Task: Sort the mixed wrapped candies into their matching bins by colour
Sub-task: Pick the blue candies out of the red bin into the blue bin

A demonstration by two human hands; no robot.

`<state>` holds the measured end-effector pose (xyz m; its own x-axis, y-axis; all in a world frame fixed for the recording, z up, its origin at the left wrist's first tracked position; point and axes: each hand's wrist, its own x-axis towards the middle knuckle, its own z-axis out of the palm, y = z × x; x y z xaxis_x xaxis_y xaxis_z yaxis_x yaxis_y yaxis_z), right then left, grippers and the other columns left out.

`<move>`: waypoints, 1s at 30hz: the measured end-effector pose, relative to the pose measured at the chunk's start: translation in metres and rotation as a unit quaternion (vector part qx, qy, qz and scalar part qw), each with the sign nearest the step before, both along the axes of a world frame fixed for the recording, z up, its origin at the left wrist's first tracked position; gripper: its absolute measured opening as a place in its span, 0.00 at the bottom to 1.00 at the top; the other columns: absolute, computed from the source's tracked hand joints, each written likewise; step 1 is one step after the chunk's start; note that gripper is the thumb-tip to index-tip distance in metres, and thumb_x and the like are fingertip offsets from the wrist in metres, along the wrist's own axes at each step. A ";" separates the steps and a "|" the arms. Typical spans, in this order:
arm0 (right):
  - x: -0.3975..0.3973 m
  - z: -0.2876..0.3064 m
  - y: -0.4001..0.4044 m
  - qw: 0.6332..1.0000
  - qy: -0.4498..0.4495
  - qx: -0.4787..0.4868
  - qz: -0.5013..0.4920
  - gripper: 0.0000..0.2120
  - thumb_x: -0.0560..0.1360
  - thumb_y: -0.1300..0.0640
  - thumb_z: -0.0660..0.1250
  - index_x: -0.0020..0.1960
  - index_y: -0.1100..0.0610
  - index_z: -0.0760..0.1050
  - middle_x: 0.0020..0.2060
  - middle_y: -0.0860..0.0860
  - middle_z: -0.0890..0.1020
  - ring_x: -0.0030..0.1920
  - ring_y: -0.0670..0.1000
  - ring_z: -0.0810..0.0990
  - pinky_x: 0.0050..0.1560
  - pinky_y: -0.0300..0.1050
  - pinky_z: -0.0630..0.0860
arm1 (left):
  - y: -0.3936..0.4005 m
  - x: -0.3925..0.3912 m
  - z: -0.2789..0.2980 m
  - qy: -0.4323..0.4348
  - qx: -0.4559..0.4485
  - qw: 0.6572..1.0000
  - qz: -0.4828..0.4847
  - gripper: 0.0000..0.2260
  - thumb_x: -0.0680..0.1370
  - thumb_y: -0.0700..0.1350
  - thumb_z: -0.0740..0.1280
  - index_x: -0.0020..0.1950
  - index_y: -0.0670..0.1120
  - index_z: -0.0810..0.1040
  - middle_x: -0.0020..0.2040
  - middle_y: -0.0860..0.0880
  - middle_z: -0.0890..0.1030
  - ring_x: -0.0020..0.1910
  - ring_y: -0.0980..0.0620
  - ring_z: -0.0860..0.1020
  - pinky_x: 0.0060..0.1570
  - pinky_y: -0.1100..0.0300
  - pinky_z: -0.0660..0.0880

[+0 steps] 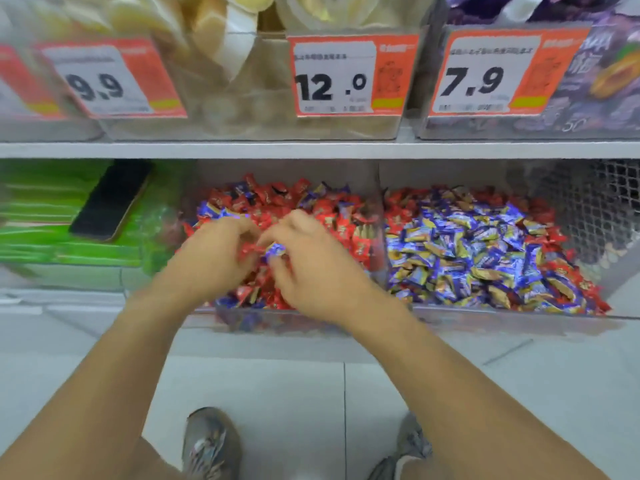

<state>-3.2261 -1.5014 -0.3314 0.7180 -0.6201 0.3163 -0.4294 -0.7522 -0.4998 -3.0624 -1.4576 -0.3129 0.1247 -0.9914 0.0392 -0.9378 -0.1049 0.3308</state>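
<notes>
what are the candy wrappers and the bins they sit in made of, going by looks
Candy wrappers, red and blue: probably thin plastic or foil film, glossy; they are crinkled and catch glints of light.
Left bin and right bin: likely clear rigid plastic such as acrylic; candies show through the front walls, and the edges look straight. Motion blur leaves the finish uncertain.

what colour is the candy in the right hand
Blue: the wrapped candy pinched by the right hand has a blue wrapper, seen in the head view.

2 candy bins (384, 216) side by side, phone (110, 199) on packets (41, 216) left, price tags (334, 76) above
</notes>
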 end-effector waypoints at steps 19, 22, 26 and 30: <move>0.104 -0.032 -0.041 0.947 0.315 0.038 0.048 0.37 0.63 0.41 0.79 0.69 0.38 0.70 0.69 0.47 0.64 0.65 0.58 0.65 0.62 0.58 0.69 | 0.019 0.097 -0.055 0.093 0.078 0.992 0.020 0.25 0.65 0.49 0.81 0.60 0.50 0.80 0.47 0.56 0.80 0.40 0.59 0.76 0.40 0.70 0.69; 0.090 -0.032 -0.047 0.958 0.274 0.057 0.055 0.25 0.66 0.46 0.78 0.62 0.43 0.77 0.59 0.50 0.70 0.59 0.57 0.72 0.60 0.54 0.73 | 0.018 0.096 -0.058 0.143 0.066 0.987 0.020 0.20 0.68 0.48 0.79 0.59 0.51 0.82 0.51 0.56 0.81 0.44 0.63 0.77 0.46 0.65 0.74; 0.065 -0.020 -0.058 0.959 0.275 0.059 0.025 0.20 0.67 0.49 0.76 0.58 0.46 0.79 0.50 0.49 0.71 0.55 0.54 0.74 0.58 0.48 0.73 | 0.012 0.082 -0.050 0.209 0.036 0.977 -0.009 0.18 0.72 0.47 0.77 0.61 0.50 0.81 0.57 0.57 0.81 0.54 0.65 0.78 0.59 0.62 0.74; 0.032 0.004 -0.067 0.951 0.300 0.068 -0.029 0.22 0.65 0.47 0.78 0.59 0.44 0.79 0.51 0.48 0.71 0.57 0.53 0.73 0.59 0.46 0.72 | 0.005 0.056 -0.042 0.285 0.069 0.955 -0.029 0.18 0.74 0.48 0.74 0.64 0.52 0.79 0.58 0.57 0.80 0.52 0.66 0.78 0.52 0.68 0.74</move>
